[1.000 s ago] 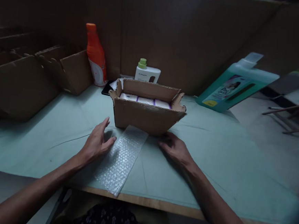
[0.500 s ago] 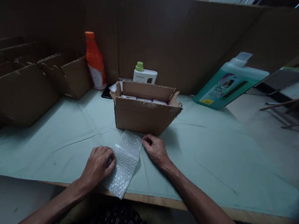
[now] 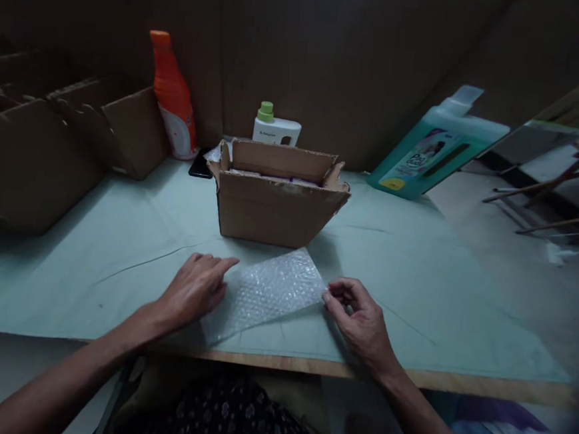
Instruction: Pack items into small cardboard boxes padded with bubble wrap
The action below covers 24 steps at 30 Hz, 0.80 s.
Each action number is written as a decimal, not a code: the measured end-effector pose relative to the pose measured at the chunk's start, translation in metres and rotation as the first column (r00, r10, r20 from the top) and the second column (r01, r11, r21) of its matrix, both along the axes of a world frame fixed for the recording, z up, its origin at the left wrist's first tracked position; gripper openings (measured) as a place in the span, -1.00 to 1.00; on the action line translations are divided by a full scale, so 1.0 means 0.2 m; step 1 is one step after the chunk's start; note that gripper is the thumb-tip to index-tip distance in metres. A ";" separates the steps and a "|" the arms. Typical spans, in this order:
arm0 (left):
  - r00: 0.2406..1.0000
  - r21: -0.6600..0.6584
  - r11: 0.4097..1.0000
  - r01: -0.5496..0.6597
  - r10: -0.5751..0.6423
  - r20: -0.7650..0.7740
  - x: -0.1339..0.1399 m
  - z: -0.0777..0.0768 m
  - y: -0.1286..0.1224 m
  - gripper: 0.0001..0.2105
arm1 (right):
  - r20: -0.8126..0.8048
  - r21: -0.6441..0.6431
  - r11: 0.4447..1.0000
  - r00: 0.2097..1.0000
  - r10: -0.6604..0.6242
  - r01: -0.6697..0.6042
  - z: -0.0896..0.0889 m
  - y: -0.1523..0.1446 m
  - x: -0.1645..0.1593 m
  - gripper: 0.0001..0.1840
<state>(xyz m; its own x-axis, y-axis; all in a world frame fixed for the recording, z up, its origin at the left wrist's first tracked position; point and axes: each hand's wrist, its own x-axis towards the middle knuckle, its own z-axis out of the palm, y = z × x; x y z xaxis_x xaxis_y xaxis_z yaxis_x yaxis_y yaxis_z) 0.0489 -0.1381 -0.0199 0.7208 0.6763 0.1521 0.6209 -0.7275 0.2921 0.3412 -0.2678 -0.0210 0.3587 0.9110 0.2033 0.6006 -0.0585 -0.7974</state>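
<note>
A clear sheet of bubble wrap lies slanted across the green cloth, in front of an open cardboard box. My right hand pinches its right corner between thumb and fingertips. At the sheet's left edge is my left hand, its index finger stretched out over the wrap and the other fingers curled on the edge; their exact grip is partly hidden. Packets with white and purple tops show just inside the box.
Behind the box stands a white bottle with a green cap. An orange bottle and a dark phone are left of it, a teal jug right. More cardboard boxes fill the left side. The wooden table edge runs in front.
The bubble wrap has swung round from nearly upright to slanting rightward, its corner drawn right and nearer by my right hand. My left index finger has stretched out. The view has tilted down.
</note>
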 end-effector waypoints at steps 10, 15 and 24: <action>0.826 -0.242 0.929 -0.281 0.363 0.431 0.01 0.02 0.38 -0.41 | 0.217 -0.098 0.995 0.976 -0.008 0.030 0.06 0.18 0.22 -0.60; 0.809 -0.418 0.881 -0.222 0.406 0.426 0.15 -0.06 0.41 -0.60 | -0.050 -0.078 0.990 0.992 0.112 -0.116 -0.01 0.54 0.19 -0.44; 0.852 -0.429 0.859 -0.279 0.428 0.303 0.03 -0.03 0.16 -0.63 | -0.039 -0.152 0.979 0.991 0.132 -0.136 0.01 0.41 0.14 -0.56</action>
<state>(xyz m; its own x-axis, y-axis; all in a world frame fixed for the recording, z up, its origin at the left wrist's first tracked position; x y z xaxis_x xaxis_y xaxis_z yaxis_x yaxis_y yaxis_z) 0.0545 -0.1054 -0.0257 0.3578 0.9320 0.0578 0.6020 -0.2776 0.7487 0.3689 -0.1848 -0.0193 0.2348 0.9708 0.0483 0.5884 -0.1024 -0.8021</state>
